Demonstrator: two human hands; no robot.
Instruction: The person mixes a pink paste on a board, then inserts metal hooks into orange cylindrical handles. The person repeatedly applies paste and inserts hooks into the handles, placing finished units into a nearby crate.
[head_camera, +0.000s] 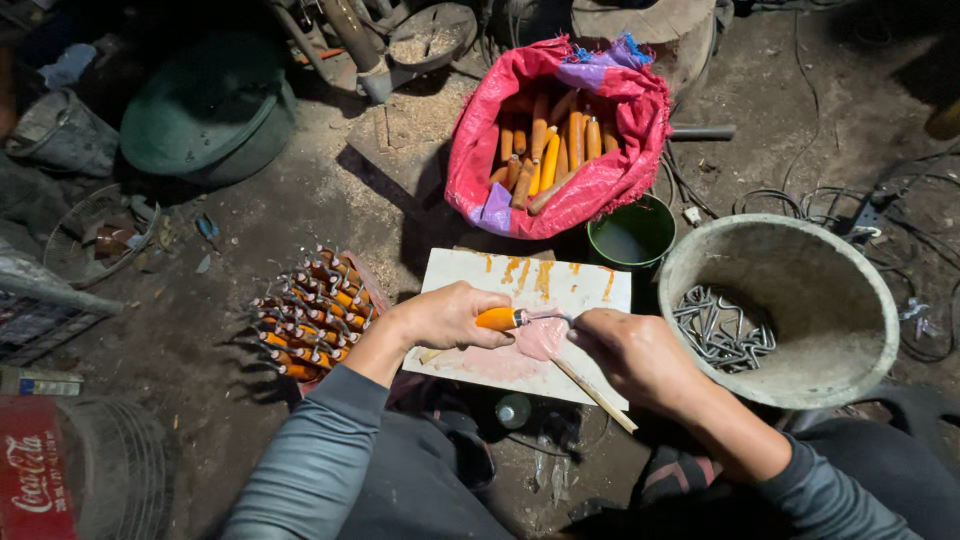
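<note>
A: What are the fingers doing?

B: The left hand (445, 316) is wrapped tight round an orange handle (497, 319), thumb on top, the handle's metal end pointing right. The right hand (632, 352) is curled shut round a thin stick (592, 392), which runs out below the hand toward the person; it may also pinch the metal end, but that is hidden.

A: And where the two hands meet?

B: A lump of pink paste (541, 338) sits there, touching the handle's metal end. It lies on a white board (560, 290) streaked with orange drips along its far edge and smeared pink under the hands.

A: What lies around the board?

B: Left of it, just beside the left wrist, a pile of finished tools (312, 315), orange handles with dark metal prongs. Beyond the board, a red sack (610, 180) stands open, full of bare orange handles (545, 150). A small green bucket (632, 237) stands between the sack and the board's far right corner. To the right, near the right hand, a big grey basin (800, 300) holds a heap of bent wire pieces (720, 330). The floor is dark dirt with sawdust.
</note>
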